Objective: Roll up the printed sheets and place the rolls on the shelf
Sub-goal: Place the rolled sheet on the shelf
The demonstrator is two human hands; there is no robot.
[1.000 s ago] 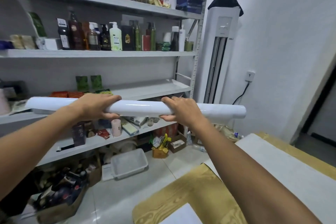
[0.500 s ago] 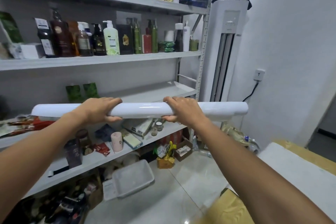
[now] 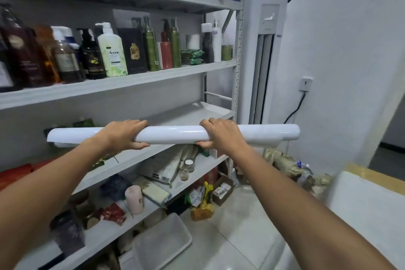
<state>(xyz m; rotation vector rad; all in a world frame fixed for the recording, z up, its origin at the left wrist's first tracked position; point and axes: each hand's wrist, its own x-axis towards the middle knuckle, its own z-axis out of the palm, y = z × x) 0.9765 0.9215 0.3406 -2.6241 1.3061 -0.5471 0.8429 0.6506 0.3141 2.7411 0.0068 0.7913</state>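
Observation:
A long white roll of printed sheet [image 3: 173, 135] is held level in front of the grey metal shelf unit. My left hand [image 3: 122, 135] grips it left of centre, fingers over the top and thumb underneath. My right hand [image 3: 221, 135] grips it right of centre in the same way. The roll hangs just in front of the third shelf board [image 3: 188, 114], whose right half is bare. The roll's right end sticks out past the shelf's upright post [image 3: 237, 68].
Bottles and boxes [image 3: 109, 50] crowd the shelf above. The lower shelf holds a pink cup [image 3: 134, 199], packets and boxes. A white floor air conditioner [image 3: 263, 55] stands right of the shelf. A grey bin [image 3: 162, 241] sits on the floor. A white sheet [image 3: 368, 210] lies on the table at lower right.
I have moved closer to the shelf, which now fills more of the view. Both hands keep the same grip, and the roll has come nearer the third shelf board.

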